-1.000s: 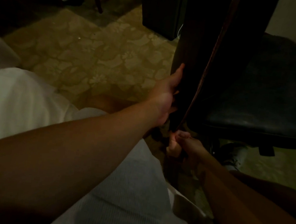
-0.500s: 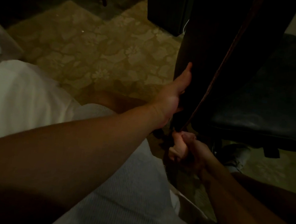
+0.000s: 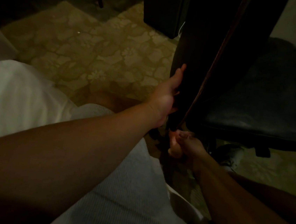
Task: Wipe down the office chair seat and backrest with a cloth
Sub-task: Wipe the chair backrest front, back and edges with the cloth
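Fingers [image 3: 182, 68] of the left hand [image 3: 169, 94] lie straight and together, flat against the rear face of the backrest [image 3: 201, 50], steadying the panel; the thumb is hidden behind its edge. Below, the right hand [image 3: 184, 144] is curled into a fist at the bottom corner of the backrest, pinching something pale at the foot of the reddish edge trim [image 3: 221, 52]. Whether that pale bunch is the cloth or only lit knuckles cannot be told in the dim light.

By the look of it, the wipe is at the lowest part of the backrest, near the gap where it meets the seat [image 3: 265, 98]. The next move probably calls for drawing the gripped wad along the edge while the left hand holds the panel from swinging, then shifting across to the seat pad.

The backrest is a tall, dark, smooth slab, upright and slightly tilted. The seat is a broad black cushion with a creased, leather-like sheen, just right of the backrest. Beneath lies a floor [image 3: 88, 50] with a pale floral pattern. Ribbed light shorts [image 3: 117, 190] cover the person's lap.
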